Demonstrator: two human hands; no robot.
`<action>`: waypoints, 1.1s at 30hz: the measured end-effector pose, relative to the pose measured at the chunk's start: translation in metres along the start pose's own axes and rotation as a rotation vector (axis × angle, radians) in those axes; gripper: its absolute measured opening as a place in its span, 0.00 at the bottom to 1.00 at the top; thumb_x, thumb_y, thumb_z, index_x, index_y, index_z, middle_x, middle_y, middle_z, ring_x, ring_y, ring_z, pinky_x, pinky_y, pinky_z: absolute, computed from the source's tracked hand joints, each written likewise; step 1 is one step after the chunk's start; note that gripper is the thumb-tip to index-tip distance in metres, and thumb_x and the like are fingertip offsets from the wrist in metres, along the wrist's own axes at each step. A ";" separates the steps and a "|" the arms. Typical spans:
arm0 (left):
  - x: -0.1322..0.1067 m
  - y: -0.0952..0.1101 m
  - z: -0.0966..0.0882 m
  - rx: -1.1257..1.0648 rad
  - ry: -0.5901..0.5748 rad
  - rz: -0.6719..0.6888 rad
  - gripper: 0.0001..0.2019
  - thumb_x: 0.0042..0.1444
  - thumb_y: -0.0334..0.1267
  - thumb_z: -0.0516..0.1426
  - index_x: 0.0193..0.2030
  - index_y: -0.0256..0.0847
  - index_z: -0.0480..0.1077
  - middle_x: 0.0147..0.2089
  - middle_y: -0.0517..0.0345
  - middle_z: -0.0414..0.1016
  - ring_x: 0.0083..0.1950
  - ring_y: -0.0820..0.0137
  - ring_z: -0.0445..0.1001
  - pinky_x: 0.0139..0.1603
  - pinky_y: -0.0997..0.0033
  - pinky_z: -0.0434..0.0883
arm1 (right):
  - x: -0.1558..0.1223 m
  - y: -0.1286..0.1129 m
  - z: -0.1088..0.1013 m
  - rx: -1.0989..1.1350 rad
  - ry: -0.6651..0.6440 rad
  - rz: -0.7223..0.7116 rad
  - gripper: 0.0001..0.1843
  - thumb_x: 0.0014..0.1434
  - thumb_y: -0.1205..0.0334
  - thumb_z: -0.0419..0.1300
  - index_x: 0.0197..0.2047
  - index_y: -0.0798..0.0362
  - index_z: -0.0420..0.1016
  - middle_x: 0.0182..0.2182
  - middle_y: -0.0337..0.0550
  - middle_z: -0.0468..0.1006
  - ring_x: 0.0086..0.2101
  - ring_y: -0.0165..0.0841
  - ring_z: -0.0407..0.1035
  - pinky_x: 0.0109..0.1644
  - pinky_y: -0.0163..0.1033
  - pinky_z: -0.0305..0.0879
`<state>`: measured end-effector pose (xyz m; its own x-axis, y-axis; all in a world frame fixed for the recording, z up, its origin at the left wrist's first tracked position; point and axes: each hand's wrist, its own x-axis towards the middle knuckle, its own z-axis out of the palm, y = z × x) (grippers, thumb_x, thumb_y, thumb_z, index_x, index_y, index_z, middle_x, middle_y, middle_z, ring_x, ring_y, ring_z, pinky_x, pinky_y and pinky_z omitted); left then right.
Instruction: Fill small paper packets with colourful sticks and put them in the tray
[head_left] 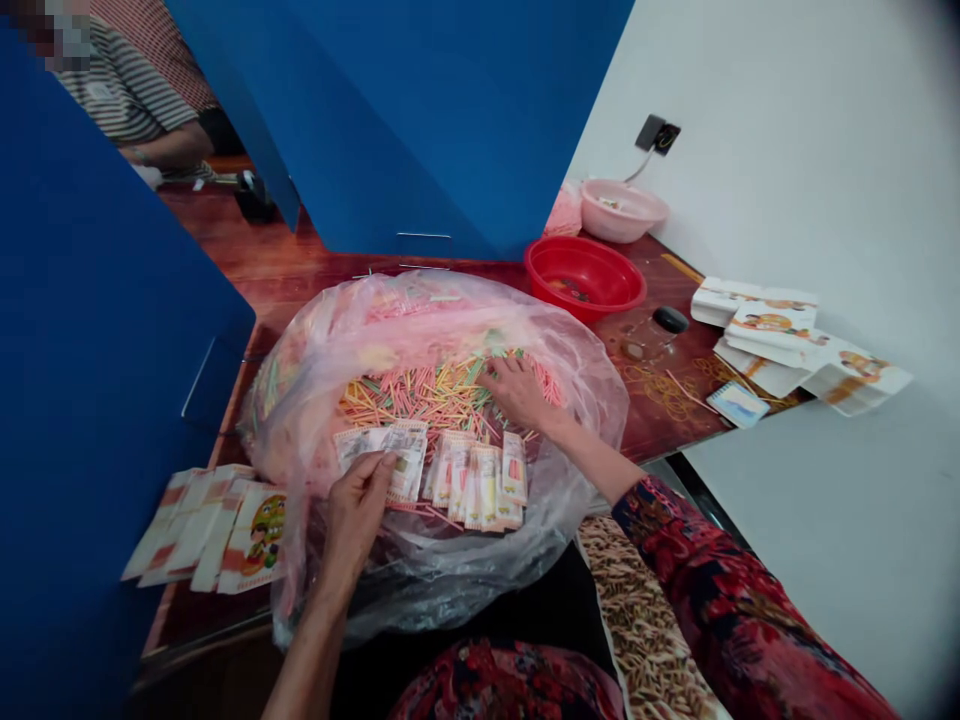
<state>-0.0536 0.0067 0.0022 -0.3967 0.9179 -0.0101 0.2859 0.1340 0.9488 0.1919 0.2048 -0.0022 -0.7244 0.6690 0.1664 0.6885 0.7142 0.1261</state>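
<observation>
A big clear plastic bag (315, 360) lies open on the wooden table, full of thin coloured sticks (427, 392). My left hand (358, 510) pinches a small printed packet (390, 445) at the bag's near edge. Beside it lies a row of filled packets (480, 480) with sticks inside. My right hand (517, 392) rests palm down on the stick pile, fingers curled into the sticks. Whether it holds any I cannot make out.
Flat empty packets (217, 530) fan out at the left front. A red bowl (585, 275), a pink bowl (622, 208), rubber bands (667, 395) and stacked packets (787, 335) sit on the right. Blue partitions (112, 380) enclose the desk. Another person (142, 100) sits beyond.
</observation>
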 end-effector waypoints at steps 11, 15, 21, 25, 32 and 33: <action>0.000 -0.004 -0.004 -0.050 -0.003 -0.052 0.18 0.60 0.52 0.58 0.43 0.40 0.81 0.40 0.59 0.81 0.45 0.64 0.75 0.48 0.71 0.69 | 0.005 0.007 0.022 0.235 0.106 -0.004 0.11 0.68 0.70 0.54 0.47 0.53 0.77 0.50 0.51 0.79 0.49 0.44 0.66 0.60 0.49 0.51; 0.000 -0.008 -0.005 -0.075 0.015 -0.061 0.18 0.60 0.52 0.59 0.44 0.41 0.82 0.40 0.60 0.81 0.45 0.65 0.75 0.47 0.73 0.69 | 0.007 0.002 0.019 0.517 0.266 0.155 0.08 0.68 0.67 0.53 0.40 0.51 0.74 0.40 0.47 0.80 0.44 0.42 0.69 0.58 0.50 0.53; -0.001 -0.008 -0.005 -0.103 0.064 -0.101 0.20 0.59 0.54 0.60 0.46 0.41 0.82 0.38 0.59 0.82 0.42 0.65 0.75 0.43 0.72 0.71 | 0.013 -0.013 0.003 1.195 0.453 0.435 0.10 0.68 0.58 0.53 0.33 0.47 0.66 0.27 0.38 0.72 0.31 0.37 0.66 0.42 0.42 0.62; -0.002 -0.005 -0.004 -0.127 0.084 -0.108 0.20 0.58 0.55 0.60 0.46 0.41 0.82 0.39 0.58 0.83 0.45 0.63 0.76 0.46 0.71 0.72 | 0.000 -0.030 0.003 1.496 0.452 0.488 0.08 0.65 0.54 0.57 0.37 0.48 0.67 0.29 0.37 0.73 0.32 0.35 0.68 0.41 0.39 0.64; -0.005 -0.002 0.000 -0.116 0.057 -0.112 0.22 0.58 0.56 0.60 0.47 0.40 0.82 0.42 0.57 0.84 0.47 0.62 0.78 0.49 0.70 0.72 | -0.027 -0.048 0.016 1.524 0.339 0.433 0.10 0.62 0.55 0.59 0.46 0.48 0.68 0.36 0.37 0.74 0.39 0.34 0.72 0.47 0.40 0.66; -0.005 -0.003 0.001 -0.120 0.057 -0.114 0.22 0.58 0.56 0.60 0.47 0.40 0.82 0.42 0.56 0.84 0.47 0.62 0.78 0.49 0.69 0.72 | -0.028 -0.049 0.017 1.472 0.324 0.416 0.10 0.63 0.55 0.57 0.47 0.48 0.68 0.36 0.37 0.74 0.39 0.35 0.72 0.48 0.41 0.66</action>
<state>-0.0514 0.0018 -0.0012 -0.4707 0.8761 -0.1047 0.1319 0.1872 0.9734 0.1779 0.1549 -0.0296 -0.3279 0.9302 0.1650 0.0525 0.1923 -0.9799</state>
